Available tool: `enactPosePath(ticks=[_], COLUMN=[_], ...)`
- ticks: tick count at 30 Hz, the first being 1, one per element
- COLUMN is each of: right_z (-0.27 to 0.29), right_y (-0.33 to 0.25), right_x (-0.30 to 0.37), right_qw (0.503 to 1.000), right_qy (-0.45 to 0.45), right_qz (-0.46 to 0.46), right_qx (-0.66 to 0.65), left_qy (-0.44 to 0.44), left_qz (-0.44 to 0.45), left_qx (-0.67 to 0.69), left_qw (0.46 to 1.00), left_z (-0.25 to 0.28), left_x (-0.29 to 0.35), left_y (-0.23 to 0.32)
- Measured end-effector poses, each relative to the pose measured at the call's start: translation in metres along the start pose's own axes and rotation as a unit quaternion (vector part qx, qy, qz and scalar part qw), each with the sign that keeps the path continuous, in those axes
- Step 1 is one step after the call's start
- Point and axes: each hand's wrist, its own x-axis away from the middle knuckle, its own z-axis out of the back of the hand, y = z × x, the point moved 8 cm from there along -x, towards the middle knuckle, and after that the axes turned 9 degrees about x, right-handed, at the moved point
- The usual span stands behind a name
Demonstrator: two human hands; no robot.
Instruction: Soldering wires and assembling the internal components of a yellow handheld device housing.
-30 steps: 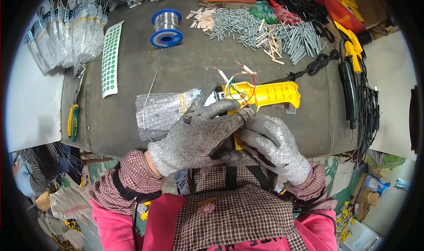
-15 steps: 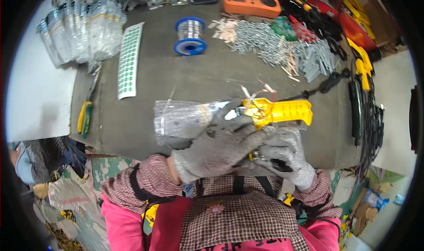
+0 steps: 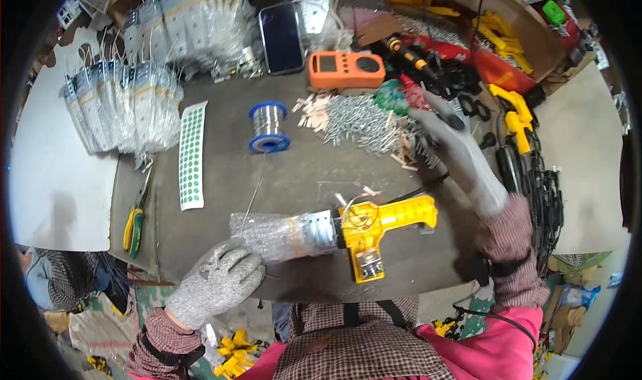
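Note:
A yellow plastic tool housing point(image 3: 391, 219), shaped like a pistol-grip heat gun, lies with its inside showing, with wires and a small switch part point(image 3: 368, 263) in it. Its barrel is a metal tube in bubble wrap point(image 3: 271, 238), pointing left. My left hand point(image 3: 224, 280), in a grey glove, rests by the wrap's near left end, fingers loosely bent and nothing visible in them. My right hand point(image 3: 458, 143), gloved too, reaches over the small parts beside the red caps point(image 3: 416, 94) and green caps point(image 3: 391, 98); its fingers are apart and somewhat blurred.
Silver screws point(image 3: 361, 122) lie heaped behind the housing. A solder spool point(image 3: 269, 127), a green sticker sheet point(image 3: 192, 156) and pliers point(image 3: 134, 226) sit to the left. Farther back are an orange meter point(image 3: 346, 70), a phone point(image 3: 281, 39) and bubble-wrapped tubes point(image 3: 130, 106).
Both hands have let go of the yellow housing, which now lies on the table. The left hand moved left; the right went up and right to the parts heap. The view shows more of the table's back.

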Motion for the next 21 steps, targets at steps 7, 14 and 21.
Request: enactPosePath(ticks=[7,14,21], right_z=[0.018,0.055,0.028], right_y=[-0.042,-0.086,0.022], right_x=[-0.116,0.075,0.151], right_qw=[0.985,0.909,0.953], right_qy=[0.030,0.219,0.203], right_qz=[0.142,0.293,0.221], right_qx=[0.097,0.198,-0.045], left_qy=[0.254,0.427,0.456], left_qz=[-0.003,0.081,0.078], left_qx=[0.312,0.428,0.425], left_qw=[0.915,0.792,0.778], left_z=[0.056,0.032,0.020], left_x=[-0.072,-0.090,-0.110], left_y=[0.011,0.001,-0.005])
